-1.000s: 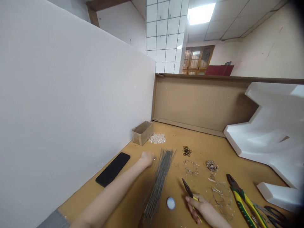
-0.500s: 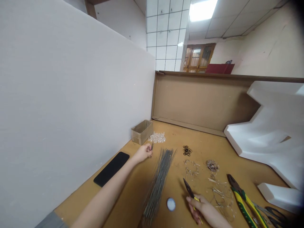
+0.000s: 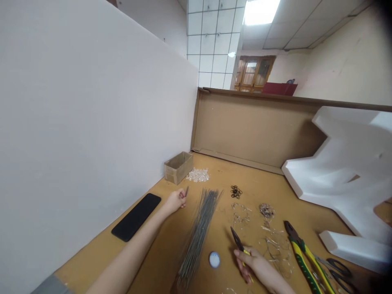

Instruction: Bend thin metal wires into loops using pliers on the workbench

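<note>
My left hand [image 3: 177, 201] is closed in a pinch on a short, thin, dark piece [image 3: 187, 191], whose kind I cannot make out. It is just left of the upper end of a bundle of thin grey wires [image 3: 199, 237], apart from it. Clear beads [image 3: 198, 175] lie in a spread beyond that hand, beside a small open cardboard box [image 3: 179, 168]. My right hand [image 3: 252, 263] grips needle-nose pliers [image 3: 237, 240] with yellow handles, the jaws pointing away to the upper left. Close by on its left is a small round white and blue object [image 3: 214, 259].
A black phone-like slab [image 3: 136, 217] lies left. Black rings [image 3: 236, 192], loose wire pieces [image 3: 241, 213] and a wire coil [image 3: 267, 210] lie right of the bundle. Large yellow-green pliers [image 3: 301, 255], scissors [image 3: 339, 269] and white foam [image 3: 318, 175] stand farther right. Cardboard [image 3: 245, 130] borders the back.
The whole view has shifted slightly, so things appear a little farther left. My left hand has drawn slightly back from the beads. My right hand still holds the pliers much as before.
</note>
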Available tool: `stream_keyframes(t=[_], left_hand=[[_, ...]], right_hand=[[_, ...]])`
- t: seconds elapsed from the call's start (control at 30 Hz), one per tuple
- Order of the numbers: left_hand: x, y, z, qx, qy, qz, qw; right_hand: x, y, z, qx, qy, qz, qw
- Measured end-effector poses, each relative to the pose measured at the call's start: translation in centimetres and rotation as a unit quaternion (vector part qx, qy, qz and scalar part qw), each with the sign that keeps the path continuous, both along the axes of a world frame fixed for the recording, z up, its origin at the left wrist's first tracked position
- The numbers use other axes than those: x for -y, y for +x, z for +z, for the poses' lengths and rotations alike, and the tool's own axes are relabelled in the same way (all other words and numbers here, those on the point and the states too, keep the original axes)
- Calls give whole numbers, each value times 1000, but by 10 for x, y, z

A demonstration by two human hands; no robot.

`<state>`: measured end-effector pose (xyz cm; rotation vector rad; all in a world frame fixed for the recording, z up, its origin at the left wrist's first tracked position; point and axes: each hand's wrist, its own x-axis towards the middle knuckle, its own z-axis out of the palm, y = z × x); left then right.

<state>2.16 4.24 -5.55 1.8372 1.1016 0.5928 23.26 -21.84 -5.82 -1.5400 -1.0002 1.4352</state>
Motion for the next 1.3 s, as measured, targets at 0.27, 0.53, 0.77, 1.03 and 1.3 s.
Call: stream_keyframes(t=[0.27,0.53,0.77,1.03,1.3], left_hand=[[4,4,21,-170,-63,-44,982],[15,16,34,-282,-74,-71,954],[40,20,64,-194,66,-80,975],[114,99,57,-86,-105,-363,922],[121,111,40,-28,-208,-373,904]], right_hand=[[2,5,-9,11,5,36,999],[5,0,-11,68,11,44,997],[6,-4,-3,111,19,59,992],[10,-7,-4,224,-6,61,973],[19,-19,20,443,35,81,892]])
